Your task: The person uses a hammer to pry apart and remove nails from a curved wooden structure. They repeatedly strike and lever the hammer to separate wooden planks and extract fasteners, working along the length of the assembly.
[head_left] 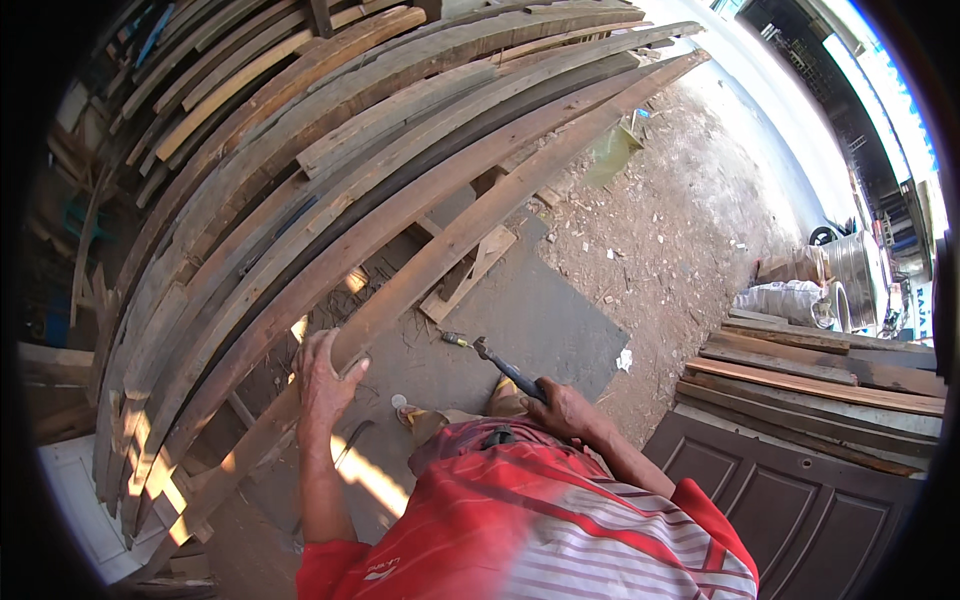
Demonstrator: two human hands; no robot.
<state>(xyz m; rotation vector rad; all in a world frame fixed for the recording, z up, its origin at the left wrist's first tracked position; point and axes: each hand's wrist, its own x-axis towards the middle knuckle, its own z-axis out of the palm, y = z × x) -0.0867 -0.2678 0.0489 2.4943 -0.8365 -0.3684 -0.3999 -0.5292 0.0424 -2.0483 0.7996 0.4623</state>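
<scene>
A long reddish-brown wooden beam (440,250) slants from the lower left to the upper right. My left hand (325,382) is wrapped round it at its nearer part, thumb on one side. In front of my body, my right hand (566,411) is closed on the dark handle of a hammer (512,370). The hammer's metal head points away from me, over the grey sheet and apart from the beam. Close to the head, a small yellowish and metal object (455,340) lies on the sheet; its kind is unclear.
Several long beams (400,130) lie side by side at the left and far side. Below the nearest beam is a short wood piece (468,272) on a flat grey sheet (570,320). At right are stacked boards (820,375), a dark panelled door (780,490) and white sacks (785,300).
</scene>
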